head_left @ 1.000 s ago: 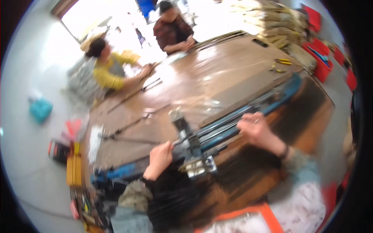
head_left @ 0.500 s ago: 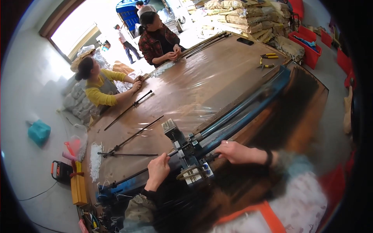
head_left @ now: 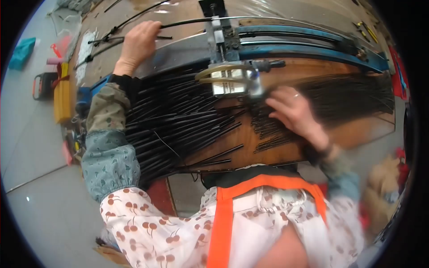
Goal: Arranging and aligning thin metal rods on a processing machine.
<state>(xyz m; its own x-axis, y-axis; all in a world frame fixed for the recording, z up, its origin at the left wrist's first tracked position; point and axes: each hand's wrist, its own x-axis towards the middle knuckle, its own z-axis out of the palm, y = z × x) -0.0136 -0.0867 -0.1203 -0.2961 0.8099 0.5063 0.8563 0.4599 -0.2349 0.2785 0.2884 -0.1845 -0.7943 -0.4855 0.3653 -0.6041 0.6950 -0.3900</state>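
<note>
My left hand (head_left: 138,44) is closed around a long black rod (head_left: 185,22), which runs right to the bench machine (head_left: 219,42). This machine has a metal block (head_left: 229,82) with a looped yellowish hose (head_left: 219,69) and blue rails (head_left: 299,49) stretching right. Slightly blurred, my right hand (head_left: 295,111) hovers just right of the block with its fingers apart, and nothing shows in it. Close beside it lies a bundle of thin dark coiled rods (head_left: 344,98). Below my left hand and the machine spreads a pile of black tubes (head_left: 178,118).
Other black rod assemblies (head_left: 111,33) and white strips (head_left: 86,51) lie on the far left tabletop. Yellow-handled pliers (head_left: 368,32) rest at the far right. A yellow box (head_left: 62,96) and a black-orange case (head_left: 43,85) stand left of the table.
The view has tipped down toward my body, and the people across the table are out of sight. My right hand has left the machine's handle for the thin rods; my left still grips the rod.
</note>
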